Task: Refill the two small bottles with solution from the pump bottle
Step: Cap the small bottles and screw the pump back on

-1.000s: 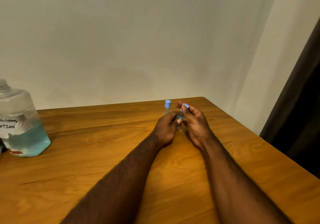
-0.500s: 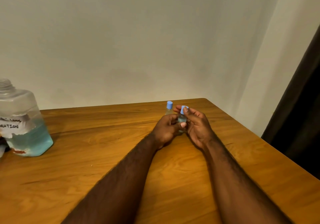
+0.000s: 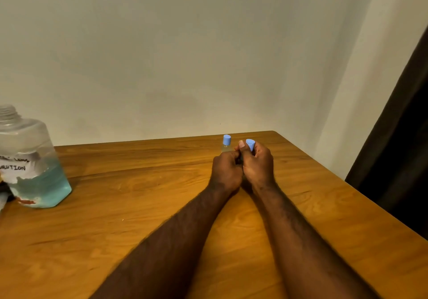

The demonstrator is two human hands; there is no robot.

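— Right hand [image 3: 257, 164] has the blue cap [image 3: 250, 144] pinched at its fingertips, do you see? And the left hand [image 3: 225, 171] is closed round the body of that small bottle [image 3: 240, 157], which is almost wholly hidden between the two.

— So he's at the cap. Unscrewing or tightening?

— Can't tell from where we stand. Either way, I'd say the left should hold the bottle upright and steady while only the cap turns, so nothing slops out.

— And the other one?

— The second small bottle [image 3: 226, 144] stands capped just behind the left hand, towards the wall [image 3: 208, 55]. An elbow jerk could knock it over.

— The pump bottle [image 3: 32, 159]?

— Well apart from the hands, far along the table [image 3: 139, 206] to their left, neck open, no pump on it, blue solution low inside.
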